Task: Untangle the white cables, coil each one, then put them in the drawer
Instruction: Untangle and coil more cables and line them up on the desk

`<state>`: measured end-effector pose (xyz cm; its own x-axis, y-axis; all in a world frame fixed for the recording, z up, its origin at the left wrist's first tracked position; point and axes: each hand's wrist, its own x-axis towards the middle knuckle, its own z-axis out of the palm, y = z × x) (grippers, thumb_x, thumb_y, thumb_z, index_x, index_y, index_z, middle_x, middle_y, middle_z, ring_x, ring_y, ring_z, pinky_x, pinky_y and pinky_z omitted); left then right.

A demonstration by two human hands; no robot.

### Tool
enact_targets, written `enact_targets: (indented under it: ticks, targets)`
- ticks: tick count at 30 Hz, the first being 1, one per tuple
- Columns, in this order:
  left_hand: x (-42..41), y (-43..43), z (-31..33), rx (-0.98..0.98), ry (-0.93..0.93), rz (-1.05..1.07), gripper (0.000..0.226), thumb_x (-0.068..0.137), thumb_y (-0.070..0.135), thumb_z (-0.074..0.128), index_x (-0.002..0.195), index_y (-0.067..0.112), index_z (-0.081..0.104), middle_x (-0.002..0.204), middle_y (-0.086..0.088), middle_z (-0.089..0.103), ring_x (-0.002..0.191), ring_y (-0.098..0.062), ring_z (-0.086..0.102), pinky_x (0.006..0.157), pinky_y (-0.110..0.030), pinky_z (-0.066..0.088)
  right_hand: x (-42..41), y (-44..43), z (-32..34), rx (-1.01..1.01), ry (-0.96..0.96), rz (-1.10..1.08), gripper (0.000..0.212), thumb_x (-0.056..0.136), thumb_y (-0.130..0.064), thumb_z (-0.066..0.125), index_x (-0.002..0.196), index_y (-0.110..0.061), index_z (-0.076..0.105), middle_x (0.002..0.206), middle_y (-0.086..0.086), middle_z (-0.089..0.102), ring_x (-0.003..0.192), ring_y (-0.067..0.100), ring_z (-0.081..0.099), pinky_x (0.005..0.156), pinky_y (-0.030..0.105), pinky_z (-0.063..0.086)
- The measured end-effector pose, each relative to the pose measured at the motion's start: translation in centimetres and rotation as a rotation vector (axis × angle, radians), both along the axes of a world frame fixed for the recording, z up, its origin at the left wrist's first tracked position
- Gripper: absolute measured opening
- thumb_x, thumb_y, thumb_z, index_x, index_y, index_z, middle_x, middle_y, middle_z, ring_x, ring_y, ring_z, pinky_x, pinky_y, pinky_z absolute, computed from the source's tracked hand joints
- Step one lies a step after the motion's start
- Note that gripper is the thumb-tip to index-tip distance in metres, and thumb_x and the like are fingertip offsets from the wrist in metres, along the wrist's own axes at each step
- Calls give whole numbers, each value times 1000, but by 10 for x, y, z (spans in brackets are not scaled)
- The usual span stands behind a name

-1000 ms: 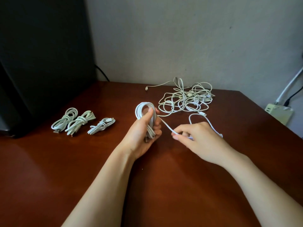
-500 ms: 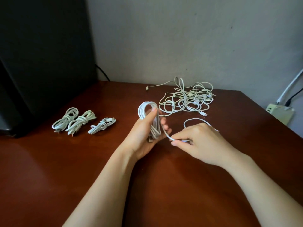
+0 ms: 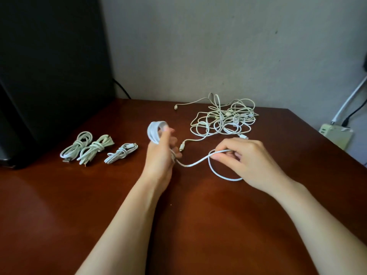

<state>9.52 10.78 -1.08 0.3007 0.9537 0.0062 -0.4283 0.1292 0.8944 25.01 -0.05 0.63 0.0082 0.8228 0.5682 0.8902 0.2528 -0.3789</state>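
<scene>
Gripping looped white cable, left hand; right hand pinches smooth tail.

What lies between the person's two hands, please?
In the head view, a slack white cable runs from the left hand to the right hand; a loose plug lies just behind it.

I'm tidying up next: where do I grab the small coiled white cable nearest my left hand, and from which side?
Probably at its wrapped middle, from above. The small coiled white cable lies flat on the brown wooden table, and the wrap binds all loops there; gripped at either end, the loops would likely sag.
</scene>
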Motion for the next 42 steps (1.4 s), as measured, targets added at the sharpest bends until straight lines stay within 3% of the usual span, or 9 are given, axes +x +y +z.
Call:
enact_targets:
  ticks: [3, 7, 10, 16, 23, 29, 33, 38, 42]
  targets:
    - [5, -9, -5, 288, 323, -94, 23, 100, 31, 47, 92, 12, 56, 69, 4, 42, 59, -8, 38, 55, -21, 34, -8, -1, 4, 99, -18, 53, 25, 83, -44, 61, 77, -20, 66, 57, -10, 37, 54, 7, 35, 53, 19, 30]
    - [6, -24, -3, 516, 437, -346, 37, 101, 35, 39, 92, 4, 58, 68, 11, 49, 60, 2, 42, 58, -13, 37, -15, -2, 10, 191, -61, 56, 24, 83, -39, 62, 78, -17, 69, 56, -9, 37, 53, 9, 34, 53, 22, 33]
    - [6, -32, 2, 414, 379, -582, 48, 99, 51, 29, 76, 16, 54, 56, 13, 50, 51, 1, 44, 55, -14, 37, -12, -3, 10, 192, -20, 22, 25, 83, -40, 61, 80, -17, 70, 55, 0, 46, 54, 11, 37, 55, 21, 34]
    - [9, -32, 1, 115, 230, -827, 75, 77, 72, 24, 112, 10, 50, 64, -2, 36, 49, -8, 30, 49, -18, 30, -8, -2, 8, 162, 38, -13, 30, 81, -47, 60, 80, -18, 68, 62, 5, 60, 58, 19, 53, 59, 34, 43]
    - [6, -30, 2, 41, 203, -989, 74, 84, 71, 17, 114, 13, 50, 64, -3, 37, 50, -8, 27, 49, -18, 32, -10, -3, 9, 57, 207, 0, 18, 75, -50, 64, 74, -34, 57, 59, -2, 52, 49, 22, 50, 54, 38, 42]
    - [4, -32, 1, 41, 199, -1092, 66, 85, 69, 29, 111, 12, 51, 68, -5, 34, 53, -10, 23, 50, -19, 27, -11, -4, 13, -91, 369, 47, 26, 79, -23, 76, 73, -18, 51, 54, 10, 47, 43, 12, 42, 45, 19, 38]
    - [4, -35, 0, 84, 224, -1080, 47, 88, 45, 47, 114, 7, 54, 68, -2, 35, 54, -8, 24, 50, -18, 28, -9, -2, 12, -167, 479, 30, 28, 77, -18, 75, 74, -12, 48, 49, 1, 39, 43, 12, 37, 42, 19, 38]
    - [6, -30, 2, -4, 72, -981, 44, 90, 47, 43, 105, 7, 54, 65, -1, 36, 50, -7, 25, 48, -17, 26, -4, 1, 7, -107, 509, -5, 16, 86, -17, 65, 78, -11, 53, 51, -4, 54, 49, 3, 49, 56, 14, 40]
    - [5, -25, 4, -67, -92, -825, 49, 87, 48, 38, 108, 7, 56, 64, -1, 37, 49, -6, 24, 49, -18, 24, 5, 4, 4, -105, 513, -45, 15, 92, -19, 59, 80, -11, 57, 49, -5, 49, 46, 1, 40, 52, 12, 32]
